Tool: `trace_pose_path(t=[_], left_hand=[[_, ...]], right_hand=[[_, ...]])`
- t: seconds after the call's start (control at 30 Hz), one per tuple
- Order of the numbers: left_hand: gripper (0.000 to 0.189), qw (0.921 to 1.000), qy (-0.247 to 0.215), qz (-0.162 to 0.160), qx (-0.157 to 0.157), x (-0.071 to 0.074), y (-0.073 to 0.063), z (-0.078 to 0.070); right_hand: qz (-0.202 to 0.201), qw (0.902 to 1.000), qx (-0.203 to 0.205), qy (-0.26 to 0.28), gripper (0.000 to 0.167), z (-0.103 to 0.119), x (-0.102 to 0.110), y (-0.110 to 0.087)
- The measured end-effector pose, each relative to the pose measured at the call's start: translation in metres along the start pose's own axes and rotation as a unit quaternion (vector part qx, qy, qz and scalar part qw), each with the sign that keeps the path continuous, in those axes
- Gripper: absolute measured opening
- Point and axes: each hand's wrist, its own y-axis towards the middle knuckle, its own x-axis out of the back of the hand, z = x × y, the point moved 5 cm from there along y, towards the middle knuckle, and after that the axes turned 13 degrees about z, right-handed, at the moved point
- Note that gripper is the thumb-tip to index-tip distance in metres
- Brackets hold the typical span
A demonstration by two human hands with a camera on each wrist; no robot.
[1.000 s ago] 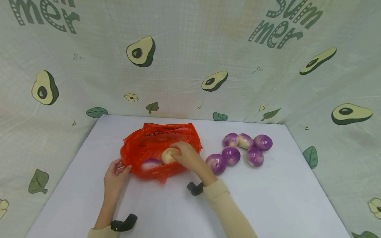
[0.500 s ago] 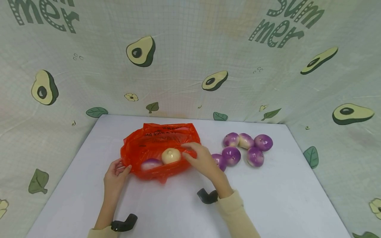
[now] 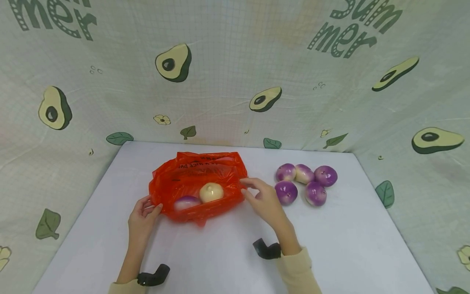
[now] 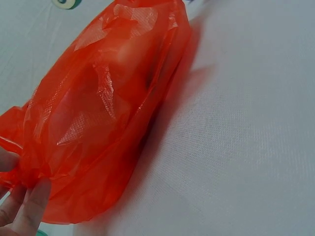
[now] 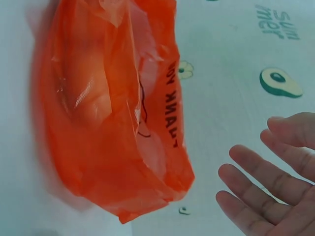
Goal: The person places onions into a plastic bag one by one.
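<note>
A red plastic bag lies with its mouth open on the white table. Inside it sit a pale onion and, to its left, a purple-and-white onion-like vegetable. My left hand pinches the bag's left edge between thumb and fingers, as the left wrist view also shows. Just off the bag's right side is my right hand, its fingers loosely extended and holding nothing; a gap to the bag shows in the right wrist view.
Several purple-and-white onion-like vegetables are grouped right of the bag, some behind my right hand. Behind the white table hangs a cloth printed with avocados. Dark curved devices are worn at both wrists.
My right hand has let go of the pale onion inside the bag and moved right, out past the bag's right edge. The left hand has stayed at the bag's left edge.
</note>
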Motion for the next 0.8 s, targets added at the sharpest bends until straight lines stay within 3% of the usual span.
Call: trace_pose_path(t=[0.43,0.8], left_hand=[[0.045,1.0,0.001,-0.004,-0.001,0.0,0.0,-0.001],[0.046,1.0,0.002,-0.001,0.003,0.0,-0.001,-0.002]], right_hand=[[-0.038,0.9978,-0.012,0.053,0.03,-0.029,0.014,-0.02],[-0.101,0.9926,0.024,0.062,0.029,-0.053,0.025,-0.029]])
